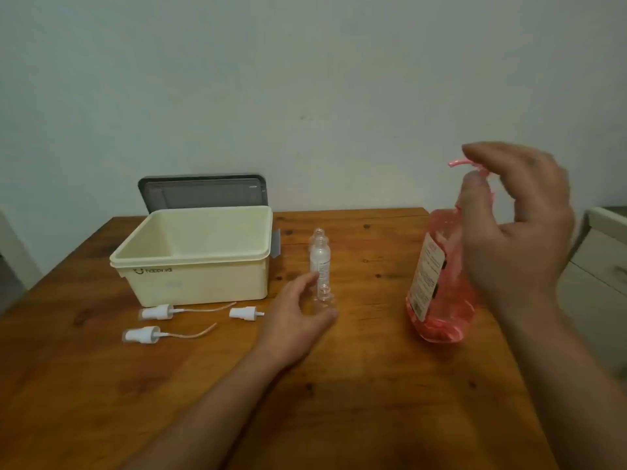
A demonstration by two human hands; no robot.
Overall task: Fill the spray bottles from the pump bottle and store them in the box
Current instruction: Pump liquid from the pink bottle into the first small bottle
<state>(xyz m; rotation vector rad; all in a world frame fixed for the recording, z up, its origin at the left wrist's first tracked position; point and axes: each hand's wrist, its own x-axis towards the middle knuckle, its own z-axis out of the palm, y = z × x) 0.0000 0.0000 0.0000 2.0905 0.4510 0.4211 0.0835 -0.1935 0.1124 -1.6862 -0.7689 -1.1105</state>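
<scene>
On the wooden table (373, 385), head view: three uncapped spray bottles (319, 262) are being kept in a tight row around the middle, running toward the far edge. They're just right of the cream box (190, 283), which is sitting open toward the far left corner, with its grey lid (203, 191) being propped against the wall behind. The spray heads (159, 312) are being left loose along the box's near side, so nothing is being capped yet.

The left hand (291, 317) is being held half open around the nearest bottle (324, 293), thumb on the near side and fingers on the far side. No real squeeze is being shown. The pink pump bottle (437, 283) is being stood near the right edge and looks a bit tipped, though that could be the lens. The right hand (519, 225) is being arched over the pump head (456, 163) with loosely curled fingers. It's blurred, so whether anything is being pinched can't be told.

What could go wrong, imo:
- The other two empties are likely being put at risk of toppling if the front one is being dragged out, since the row is that tight.
- Liquid could be squirted past such a narrow neck if the nozzle isn't being lined up.
- The big bottle might get pushed over if the pump is being pressed off-centre.
</scene>
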